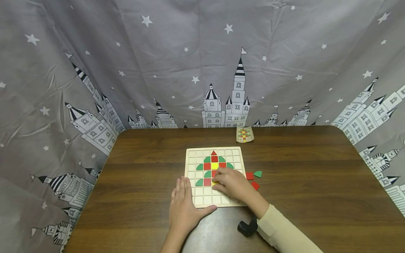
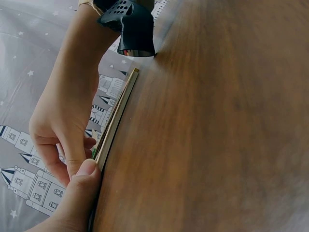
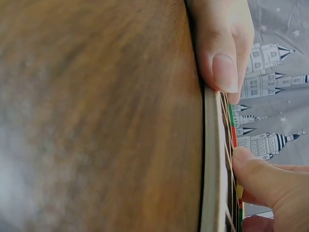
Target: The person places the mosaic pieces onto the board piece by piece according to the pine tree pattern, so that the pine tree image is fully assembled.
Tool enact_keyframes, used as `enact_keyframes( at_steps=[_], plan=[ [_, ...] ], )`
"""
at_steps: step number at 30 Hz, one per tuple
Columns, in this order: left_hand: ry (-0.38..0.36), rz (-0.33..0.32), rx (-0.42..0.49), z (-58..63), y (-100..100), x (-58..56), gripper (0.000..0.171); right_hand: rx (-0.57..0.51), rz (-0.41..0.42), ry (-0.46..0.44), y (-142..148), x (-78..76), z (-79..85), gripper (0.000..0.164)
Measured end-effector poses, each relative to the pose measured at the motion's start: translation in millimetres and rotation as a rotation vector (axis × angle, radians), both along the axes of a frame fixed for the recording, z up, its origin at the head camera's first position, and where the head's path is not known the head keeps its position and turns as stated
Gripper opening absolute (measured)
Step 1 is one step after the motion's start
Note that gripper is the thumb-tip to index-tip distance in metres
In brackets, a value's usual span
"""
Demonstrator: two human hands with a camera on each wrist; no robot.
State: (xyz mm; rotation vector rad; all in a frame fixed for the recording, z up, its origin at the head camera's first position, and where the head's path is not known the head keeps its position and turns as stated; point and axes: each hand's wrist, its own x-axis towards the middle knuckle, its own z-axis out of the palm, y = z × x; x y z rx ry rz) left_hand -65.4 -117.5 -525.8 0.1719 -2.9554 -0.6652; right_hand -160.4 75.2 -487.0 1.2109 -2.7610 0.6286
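A wooden grid board [image 1: 198, 200] lies on the table, bearing red, green and yellow pieces in a tree-like pattern. My left hand [image 1: 184, 211] rests at its lower left corner, fingers straight along the left edge and thumb at the near edge. Over the right part of the board, my right hand [image 1: 235, 184] has its fingers bent and pinches a yellow tile [image 1: 215, 182] in the lower part of the pattern. Beside that tile sits a red square [image 1: 207, 182]. In the right wrist view, the yellow tile [image 3: 240, 191] shows tilted by the fingers. The right hand hides some pieces.
Right of the board lie loose red squares [image 1: 255, 185] and a green quarter-round piece [image 1: 257, 174]. A small pattern card [image 1: 245, 134] stands at the table's back edge, before a grey curtain [image 1: 177, 70]. A black wrist device [image 1: 248, 227] is by the right sleeve.
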Motion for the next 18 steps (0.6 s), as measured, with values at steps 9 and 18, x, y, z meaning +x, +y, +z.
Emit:
enact_keyframes(
  at_steps=[9, 18],
  plan=[
    [-0.006, 0.002, 0.005, 1.0, 0.8, 0.2, 0.143, -0.019, -0.035, -0.027, -1.3, -3.7, -5.6, 0.018],
    [-0.006, 0.002, -0.003, 1.3, 0.6, 0.4, 0.143, -0.058, -0.090, -0.138, -3.5, -5.9, -5.7, 0.013]
  ],
)
